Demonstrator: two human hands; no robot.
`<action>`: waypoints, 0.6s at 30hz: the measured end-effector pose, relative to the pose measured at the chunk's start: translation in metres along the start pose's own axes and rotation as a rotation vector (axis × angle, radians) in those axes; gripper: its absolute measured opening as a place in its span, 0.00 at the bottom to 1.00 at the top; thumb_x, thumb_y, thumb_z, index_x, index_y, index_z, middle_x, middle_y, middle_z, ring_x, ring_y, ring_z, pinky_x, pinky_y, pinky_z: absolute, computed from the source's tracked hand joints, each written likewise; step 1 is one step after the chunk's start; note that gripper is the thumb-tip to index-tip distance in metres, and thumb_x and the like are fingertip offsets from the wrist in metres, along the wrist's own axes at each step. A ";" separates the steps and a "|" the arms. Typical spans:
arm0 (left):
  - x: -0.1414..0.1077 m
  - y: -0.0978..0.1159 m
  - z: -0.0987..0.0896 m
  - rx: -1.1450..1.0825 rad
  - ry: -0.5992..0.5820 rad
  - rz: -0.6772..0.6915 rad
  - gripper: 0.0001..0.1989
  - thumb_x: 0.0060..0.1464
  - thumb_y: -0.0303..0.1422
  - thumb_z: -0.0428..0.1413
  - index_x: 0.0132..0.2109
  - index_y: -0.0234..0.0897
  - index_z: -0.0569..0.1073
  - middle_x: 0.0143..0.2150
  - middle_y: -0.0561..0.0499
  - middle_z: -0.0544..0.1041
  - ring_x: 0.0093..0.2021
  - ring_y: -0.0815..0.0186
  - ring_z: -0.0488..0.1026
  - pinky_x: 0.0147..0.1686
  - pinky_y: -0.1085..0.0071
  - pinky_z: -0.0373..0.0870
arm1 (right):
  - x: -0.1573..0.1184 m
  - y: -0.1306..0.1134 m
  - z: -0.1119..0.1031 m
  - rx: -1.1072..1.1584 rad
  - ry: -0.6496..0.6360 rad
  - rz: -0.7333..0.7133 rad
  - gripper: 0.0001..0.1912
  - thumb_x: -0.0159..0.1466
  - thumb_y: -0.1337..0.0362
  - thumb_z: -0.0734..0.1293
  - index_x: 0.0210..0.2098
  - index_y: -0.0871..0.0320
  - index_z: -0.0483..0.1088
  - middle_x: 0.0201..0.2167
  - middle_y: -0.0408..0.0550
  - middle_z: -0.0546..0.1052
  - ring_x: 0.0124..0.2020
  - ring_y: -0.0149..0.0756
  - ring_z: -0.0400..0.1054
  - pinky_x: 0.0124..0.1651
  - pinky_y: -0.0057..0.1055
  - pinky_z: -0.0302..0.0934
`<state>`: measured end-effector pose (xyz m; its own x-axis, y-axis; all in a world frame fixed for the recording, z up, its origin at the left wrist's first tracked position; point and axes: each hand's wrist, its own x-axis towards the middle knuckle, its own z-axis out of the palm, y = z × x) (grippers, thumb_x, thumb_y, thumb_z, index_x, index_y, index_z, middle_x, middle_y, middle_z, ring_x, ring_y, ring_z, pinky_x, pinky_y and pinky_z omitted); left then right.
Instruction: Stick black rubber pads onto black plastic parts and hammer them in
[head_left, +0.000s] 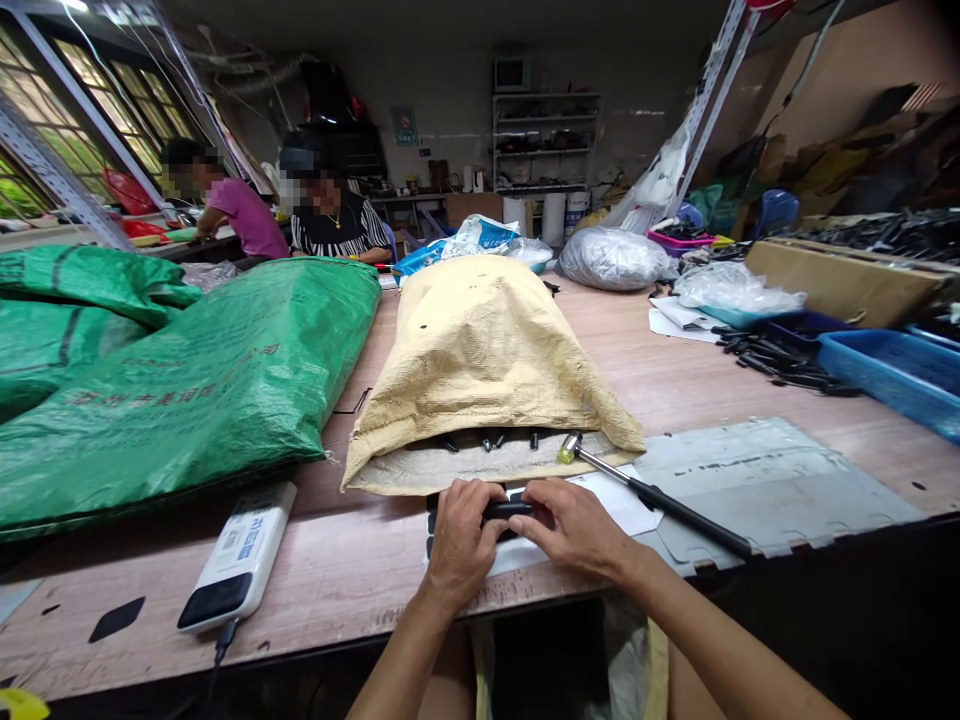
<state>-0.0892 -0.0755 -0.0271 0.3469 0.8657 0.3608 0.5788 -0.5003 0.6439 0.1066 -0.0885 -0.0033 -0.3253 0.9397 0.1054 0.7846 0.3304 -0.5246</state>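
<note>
At the table's front edge, my left hand (463, 535) and my right hand (576, 525) are closed on the two ends of a short black cylindrical part (508, 510). More black pieces lie under and beside my fingers on a white sheet (619, 500). Just beyond my hands, a cream woven sack (487, 350) lies with its mouth towards me, several small dark parts showing inside. A hammer (645, 490) with a black handle rests to the right, its yellow-tipped head on the sack's lip.
Green sacks (202, 390) and a white power bank (240, 560) with a cable are on the left. A metal plate (772, 485), black parts (784, 360) and a blue tray (892, 375) lie right. Two people sit behind at the left.
</note>
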 end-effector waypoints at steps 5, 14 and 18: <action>0.000 0.000 0.001 0.003 0.011 -0.005 0.07 0.55 0.24 0.56 0.40 0.41 0.72 0.39 0.52 0.77 0.44 0.59 0.67 0.48 0.61 0.59 | 0.004 0.001 0.006 -0.015 0.016 -0.048 0.14 0.69 0.53 0.62 0.31 0.55 0.66 0.30 0.43 0.71 0.35 0.35 0.62 0.38 0.31 0.50; -0.001 -0.001 -0.001 -0.036 0.047 -0.034 0.06 0.54 0.25 0.58 0.39 0.41 0.74 0.37 0.54 0.78 0.44 0.60 0.67 0.47 0.61 0.59 | 0.005 0.000 0.017 0.007 0.143 -0.188 0.12 0.68 0.61 0.64 0.27 0.57 0.64 0.28 0.45 0.70 0.35 0.36 0.59 0.39 0.33 0.51; -0.001 0.000 -0.001 -0.018 0.033 -0.041 0.07 0.54 0.25 0.59 0.39 0.42 0.75 0.38 0.54 0.78 0.44 0.59 0.68 0.48 0.60 0.59 | 0.001 0.005 0.007 -0.014 0.105 -0.137 0.14 0.67 0.54 0.66 0.29 0.55 0.67 0.27 0.43 0.72 0.35 0.36 0.61 0.39 0.32 0.53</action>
<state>-0.0898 -0.0763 -0.0265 0.2988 0.8855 0.3558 0.5784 -0.4646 0.6705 0.1067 -0.0862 -0.0117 -0.3735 0.8894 0.2634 0.7442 0.4568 -0.4873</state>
